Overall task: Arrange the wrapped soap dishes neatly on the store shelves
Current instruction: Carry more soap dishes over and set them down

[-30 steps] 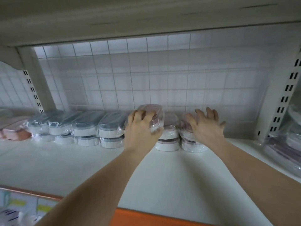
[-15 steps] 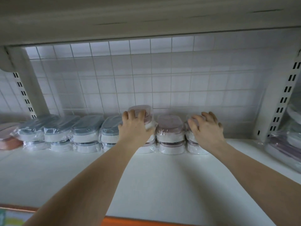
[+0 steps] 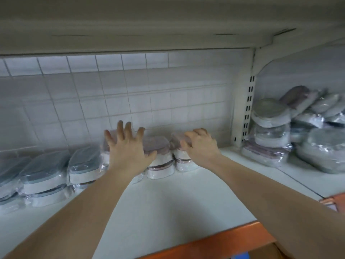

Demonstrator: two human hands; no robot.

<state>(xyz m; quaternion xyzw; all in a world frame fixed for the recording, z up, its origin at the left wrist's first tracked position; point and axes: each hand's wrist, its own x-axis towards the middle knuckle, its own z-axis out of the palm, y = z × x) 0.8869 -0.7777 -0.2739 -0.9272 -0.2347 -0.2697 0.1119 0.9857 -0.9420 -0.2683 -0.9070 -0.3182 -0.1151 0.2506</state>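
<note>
Wrapped soap dishes stand two high in a row along the back of the white shelf [image 3: 168, 199]. The left ones have grey-blue lids [image 3: 44, 163]; the right ones have pink lids [image 3: 155, 144]. My left hand [image 3: 128, 146] is spread open with straight fingers over the leftmost pink stack, which it mostly hides. My right hand [image 3: 200, 144] has its fingers curled over the top dish of the rightmost pink stack [image 3: 179, 139] and grips it.
A slotted white upright [image 3: 246, 109] divides the shelf. Right of it lies a loose heap of wrapped soap dishes [image 3: 291, 131]. A wire grid panel [image 3: 130, 94] backs the shelf, another shelf hangs close overhead, and an orange edge strip [image 3: 214, 243] runs along the front.
My left hand has let go of the pink dish, set on its stack, and spread open. My right hand's fingers have curled over the right stack. The view has swung right, showing the heap.
</note>
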